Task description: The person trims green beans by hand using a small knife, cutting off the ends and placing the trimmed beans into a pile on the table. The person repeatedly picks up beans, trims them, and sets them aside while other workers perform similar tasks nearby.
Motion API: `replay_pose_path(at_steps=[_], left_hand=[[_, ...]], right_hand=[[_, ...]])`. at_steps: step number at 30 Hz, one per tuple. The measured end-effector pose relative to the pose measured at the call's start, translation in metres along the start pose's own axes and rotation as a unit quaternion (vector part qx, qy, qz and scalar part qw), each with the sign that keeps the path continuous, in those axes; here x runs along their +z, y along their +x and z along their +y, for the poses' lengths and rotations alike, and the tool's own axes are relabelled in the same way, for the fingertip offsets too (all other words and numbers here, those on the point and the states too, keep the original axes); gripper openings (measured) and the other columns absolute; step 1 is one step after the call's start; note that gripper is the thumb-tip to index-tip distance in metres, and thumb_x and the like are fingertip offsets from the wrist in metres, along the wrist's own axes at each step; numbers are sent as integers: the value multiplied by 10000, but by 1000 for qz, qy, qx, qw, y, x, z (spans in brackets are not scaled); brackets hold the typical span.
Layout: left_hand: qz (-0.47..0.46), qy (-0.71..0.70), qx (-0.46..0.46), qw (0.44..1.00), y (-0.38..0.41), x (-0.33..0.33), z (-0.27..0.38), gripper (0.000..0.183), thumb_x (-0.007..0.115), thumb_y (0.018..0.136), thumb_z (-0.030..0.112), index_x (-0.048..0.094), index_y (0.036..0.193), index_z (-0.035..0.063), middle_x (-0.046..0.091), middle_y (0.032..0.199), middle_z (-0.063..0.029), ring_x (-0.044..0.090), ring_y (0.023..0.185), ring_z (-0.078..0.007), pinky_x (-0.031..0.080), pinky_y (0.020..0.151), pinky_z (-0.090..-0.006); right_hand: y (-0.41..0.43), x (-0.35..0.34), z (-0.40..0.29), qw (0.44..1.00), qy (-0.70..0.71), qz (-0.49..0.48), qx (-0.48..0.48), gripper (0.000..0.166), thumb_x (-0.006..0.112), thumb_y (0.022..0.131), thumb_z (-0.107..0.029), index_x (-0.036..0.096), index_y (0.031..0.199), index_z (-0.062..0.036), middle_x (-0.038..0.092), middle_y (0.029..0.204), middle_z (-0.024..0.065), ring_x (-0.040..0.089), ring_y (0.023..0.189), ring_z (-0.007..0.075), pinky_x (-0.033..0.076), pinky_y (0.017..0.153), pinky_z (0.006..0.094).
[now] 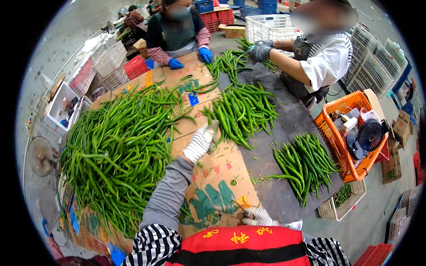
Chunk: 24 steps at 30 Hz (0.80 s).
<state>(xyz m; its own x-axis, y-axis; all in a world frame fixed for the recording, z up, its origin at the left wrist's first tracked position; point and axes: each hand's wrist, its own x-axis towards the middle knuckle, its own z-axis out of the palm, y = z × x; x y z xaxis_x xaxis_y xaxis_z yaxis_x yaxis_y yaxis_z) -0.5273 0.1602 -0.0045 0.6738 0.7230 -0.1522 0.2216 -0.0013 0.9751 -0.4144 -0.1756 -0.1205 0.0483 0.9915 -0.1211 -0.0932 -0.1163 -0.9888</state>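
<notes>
My left hand [203,139], in a striped white work glove, reaches over the cardboard and is closed around the stem ends of a few green chili peppers [209,114], beside a loose pile of peppers [244,109]. Near my apron, my right hand [259,216], gloved alike, grips a small tool with a thin blade [240,205], perhaps a knife; its handle is mostly hidden. A large heap of long green peppers [123,149] covers the left of the table. On the dark tabletop at the right lies an aligned bunch of peppers [303,166].
Flattened cardboard [219,166] covers part of the table. Across it stands a person in blue gloves [175,64]; at the far right another in grey gloves [261,53] holds peppers. An orange crate [352,173] with a fan stands by the right edge. A blue-gloved hand [116,254] shows at bottom left.
</notes>
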Motion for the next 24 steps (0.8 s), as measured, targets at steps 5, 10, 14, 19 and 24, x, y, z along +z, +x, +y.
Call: replay_pose_path(at_steps=[5, 10, 14, 19, 24], left_hand=[[-106, -88, -30, 990, -103, 31, -7, 406, 408, 945, 136, 378, 1334, 22, 575, 847, -68, 570, 614, -124, 492, 538, -258], [-94, -43, -68, 992, -191, 59, -22, 349, 438, 929, 161, 472, 1246, 22, 592, 867, -61, 593, 645, -127, 501, 567, -251], [-141, -97, -76, 982, -226, 75, -5, 335, 420, 930, 155, 487, 1219, 0, 598, 800, -60, 580, 580, -115, 492, 540, -249], [-86, -105, -80, 988, -249, 87, 2, 299, 425, 907, 110, 530, 1164, -1, 587, 787, -41, 566, 614, -104, 487, 576, -246], [-48, -118, -16, 992, -256, 97, -12, 209, 469, 918, 132, 565, 1065, 19, 565, 763, -26, 548, 600, -99, 469, 554, -245]], right_hand=[[17, -16, -38, 989, -129, 48, -53, 290, 640, 794, -126, 595, 1064, -32, 598, 798, 62, 560, 764, 124, 473, 707, 287], [42, -11, -100, 934, -307, 6, -182, 295, 619, 769, -64, 588, 1059, -21, 526, 745, 60, 515, 664, 146, 453, 642, 284], [38, 1, -125, 894, -400, -41, -195, 339, 650, 729, -107, 596, 1062, -73, 544, 700, 99, 566, 609, 261, 466, 569, 346], [33, 20, -143, 853, -446, -72, -262, 261, 660, 733, -135, 596, 979, -78, 523, 660, 75, 547, 597, 254, 443, 547, 341], [21, 34, -148, 843, -457, -87, -270, 185, 648, 731, -142, 578, 890, -78, 516, 665, 96, 539, 609, 287, 434, 546, 349]])
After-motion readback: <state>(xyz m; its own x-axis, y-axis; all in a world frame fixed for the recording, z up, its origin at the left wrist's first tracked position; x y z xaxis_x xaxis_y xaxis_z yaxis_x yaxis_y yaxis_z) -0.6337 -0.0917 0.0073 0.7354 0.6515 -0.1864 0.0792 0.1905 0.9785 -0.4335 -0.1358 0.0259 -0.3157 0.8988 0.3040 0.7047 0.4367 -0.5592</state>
